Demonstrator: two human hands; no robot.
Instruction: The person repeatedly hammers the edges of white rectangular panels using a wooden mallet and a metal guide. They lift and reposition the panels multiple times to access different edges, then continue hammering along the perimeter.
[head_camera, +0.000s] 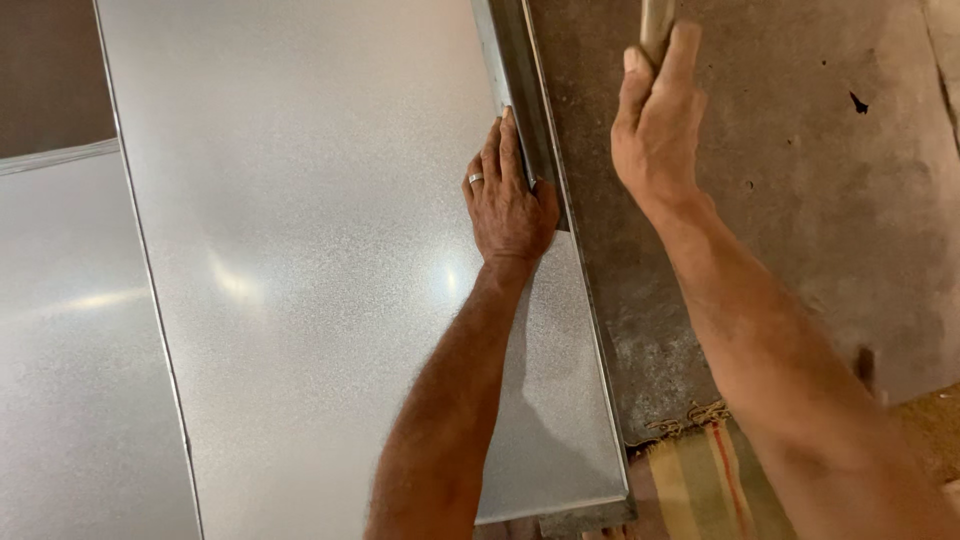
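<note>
A large shiny galvanised metal sheet (320, 260) lies flat in front of me. Along its right edge runs a grey steel bar (522, 90), a straight angle piece. My left hand (508, 195), with a ring on one finger, presses flat on the sheet and holds the bar against the edge. My right hand (655, 120) is raised above the concrete, its fingers closed around a wooden handle (655, 25) that runs out of the top of the view. The tool's head is hidden.
A second metal sheet (70, 350) lies under the first on the left. Grey stained concrete floor (800, 200) fills the right side. A striped cloth (700, 480) with a frayed edge lies at the bottom right.
</note>
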